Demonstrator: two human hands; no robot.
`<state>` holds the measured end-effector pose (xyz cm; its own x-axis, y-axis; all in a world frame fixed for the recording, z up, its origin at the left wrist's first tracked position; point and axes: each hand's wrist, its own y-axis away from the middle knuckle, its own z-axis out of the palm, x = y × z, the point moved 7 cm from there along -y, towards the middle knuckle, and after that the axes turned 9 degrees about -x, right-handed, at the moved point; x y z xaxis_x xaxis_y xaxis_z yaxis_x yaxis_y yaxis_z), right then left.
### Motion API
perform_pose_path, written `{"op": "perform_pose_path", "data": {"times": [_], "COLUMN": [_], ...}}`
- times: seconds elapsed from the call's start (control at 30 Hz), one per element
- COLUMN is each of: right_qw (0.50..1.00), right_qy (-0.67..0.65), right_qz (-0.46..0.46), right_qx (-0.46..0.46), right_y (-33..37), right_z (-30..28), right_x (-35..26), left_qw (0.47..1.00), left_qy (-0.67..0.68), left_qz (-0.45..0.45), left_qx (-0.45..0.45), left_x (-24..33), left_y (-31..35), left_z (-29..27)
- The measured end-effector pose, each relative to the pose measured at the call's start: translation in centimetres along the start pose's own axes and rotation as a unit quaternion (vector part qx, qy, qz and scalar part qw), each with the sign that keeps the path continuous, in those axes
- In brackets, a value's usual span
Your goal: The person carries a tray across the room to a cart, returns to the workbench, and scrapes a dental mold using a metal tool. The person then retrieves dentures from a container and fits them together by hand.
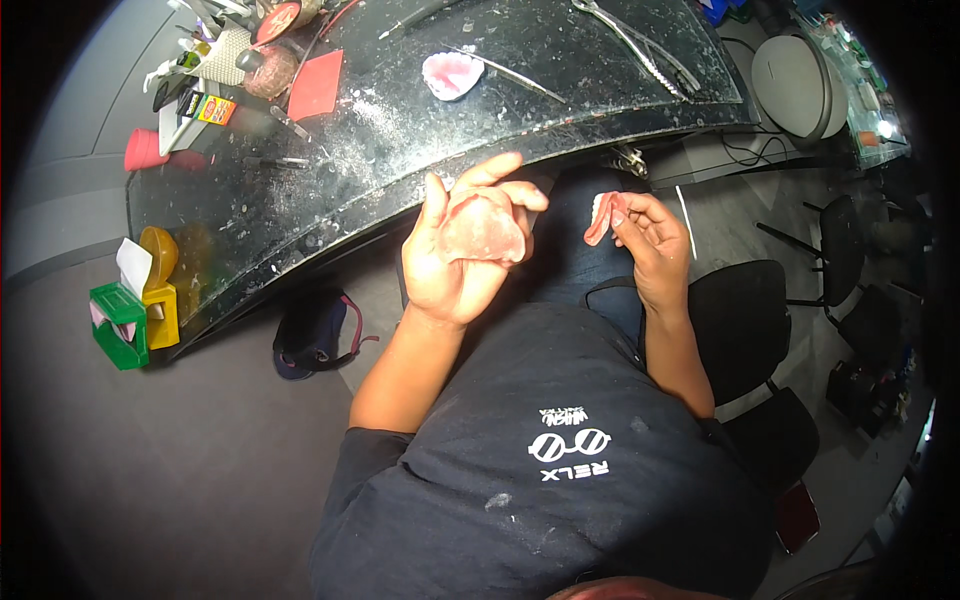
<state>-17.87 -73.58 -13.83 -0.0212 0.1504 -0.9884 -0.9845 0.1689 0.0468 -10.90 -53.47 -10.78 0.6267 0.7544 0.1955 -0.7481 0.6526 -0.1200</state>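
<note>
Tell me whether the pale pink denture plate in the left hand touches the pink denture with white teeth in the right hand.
Apart. The head view shows dark clothing between the pale pink denture plate and the pink denture with white teeth.

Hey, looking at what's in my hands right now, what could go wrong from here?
The denture in your right hand is pinched only at the fingertips, past the bench edge and over your lap, so it might slip and fall. The plaster cast rests loosely in your left hand and could tip out.

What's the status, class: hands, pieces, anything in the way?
Left hand cupping pale pink plate. Right hand pinching pink denture with teeth. Nothing between them.
</note>
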Motion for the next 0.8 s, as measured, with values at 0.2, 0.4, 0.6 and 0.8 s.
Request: {"op": "perform_pose_path", "data": {"times": [0.2,0.4,0.6,0.8], "right_qw": [1.000,1.000,0.989,0.959], "right_qy": [-0.005,-0.006,-0.012,0.090], "right_qz": [-0.001,-0.004,-0.075,-0.105], "right_qx": [0.006,-0.006,-0.129,-0.247], "right_y": [0.0,0.2,1.1,2.2], "right_z": [0.1,0.2,2.5,6.8], "right_x": [-0.2,-0.5,-3.8,-7.6], "left_qw": [0.992,0.983,0.982,0.982], "left_qy": [-0.122,-0.185,-0.187,-0.185], "left_qz": [-0.012,-0.004,-0.001,0.011], "left_qx": [-0.019,-0.008,-0.017,-0.036], "left_x": [-0.1,0.0,-0.1,-0.4], "left_y": [-0.4,-0.2,-0.3,-0.4], "left_z": [0.5,-0.1,0.1,0.5]}}
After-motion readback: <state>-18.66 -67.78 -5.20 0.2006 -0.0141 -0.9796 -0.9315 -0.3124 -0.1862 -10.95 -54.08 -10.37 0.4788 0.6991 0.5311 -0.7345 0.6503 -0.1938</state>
